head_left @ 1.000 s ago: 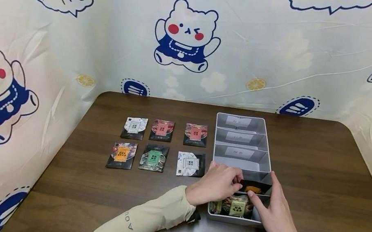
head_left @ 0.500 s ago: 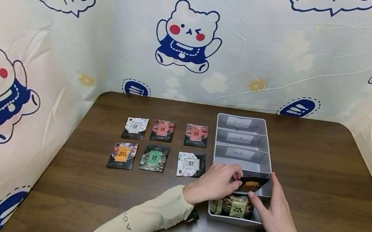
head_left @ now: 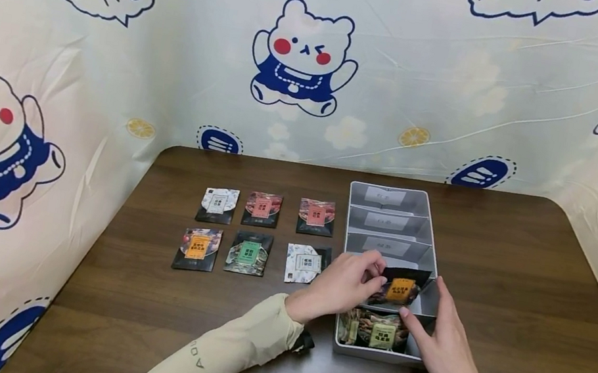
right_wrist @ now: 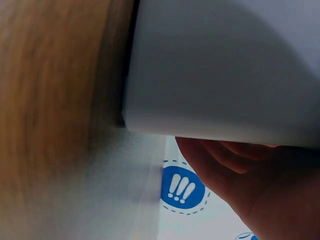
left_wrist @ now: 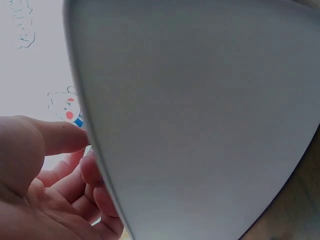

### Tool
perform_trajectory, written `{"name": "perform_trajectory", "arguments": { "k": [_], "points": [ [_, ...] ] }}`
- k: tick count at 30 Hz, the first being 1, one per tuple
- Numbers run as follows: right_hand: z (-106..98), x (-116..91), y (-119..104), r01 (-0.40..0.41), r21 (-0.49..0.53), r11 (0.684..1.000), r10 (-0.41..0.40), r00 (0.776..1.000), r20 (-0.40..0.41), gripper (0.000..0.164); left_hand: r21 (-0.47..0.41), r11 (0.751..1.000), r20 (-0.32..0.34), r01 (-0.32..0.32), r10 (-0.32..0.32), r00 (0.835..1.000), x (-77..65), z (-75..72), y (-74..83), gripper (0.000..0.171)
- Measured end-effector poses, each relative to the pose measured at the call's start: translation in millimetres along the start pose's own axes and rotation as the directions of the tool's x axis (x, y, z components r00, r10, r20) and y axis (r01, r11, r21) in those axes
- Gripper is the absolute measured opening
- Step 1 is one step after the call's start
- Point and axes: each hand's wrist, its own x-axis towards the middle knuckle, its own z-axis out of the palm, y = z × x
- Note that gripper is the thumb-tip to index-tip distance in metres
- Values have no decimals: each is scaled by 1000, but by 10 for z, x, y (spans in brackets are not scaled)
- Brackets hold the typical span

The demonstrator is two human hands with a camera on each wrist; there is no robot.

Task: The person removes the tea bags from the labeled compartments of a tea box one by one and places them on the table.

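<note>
My left hand pinches the left edge of a black sachet with an orange label, which stands tilted in the fourth compartment from the back of a grey divided box. My right hand holds the box at its right side, thumb reaching over the rim to the divider in front of that sachet and fingers along the right wall. In the front compartment lie sachets with green labels. The left wrist view shows the box's outer wall hiding the fingertips; the right wrist view shows the wall too.
Left of the box, two rows of sachets lie flat on the brown wooden table: white, red, red, orange, green and white. White paper labels mark the back compartments. A printed cloth surrounds the table.
The orange-labelled sachet has been raised and tipped, so its label now shows fully. My left hand has shifted slightly left and back with it; my right hand has stayed at the box.
</note>
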Motion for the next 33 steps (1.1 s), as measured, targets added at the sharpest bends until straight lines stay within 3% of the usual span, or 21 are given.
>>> {"name": "perform_trajectory", "arguments": {
  "k": [11, 17, 22, 33],
  "points": [
    [-1, -1, -3, 8, 4, 1000, -8, 1000, -5, 92, -176, 983, -25, 42, -47, 999, 2, -95, -94, 11],
    [0, 1, -8, -1, 3, 1000, 1, 1000, -5, 91, -311, 941, -40, 131, -150, 988, 7, -167, -167, 14],
    [0, 5, -16, -2, -2, 1000, 2, 1000, -4, 91, -386, 909, -74, 159, -202, 976, 0, -258, -257, 15],
    [2, -8, -16, 4, -2, 1000, -4, 1000, -10, 92, -476, 844, -58, 249, -313, 948, -70, -428, -400, 20]
  ]
}}
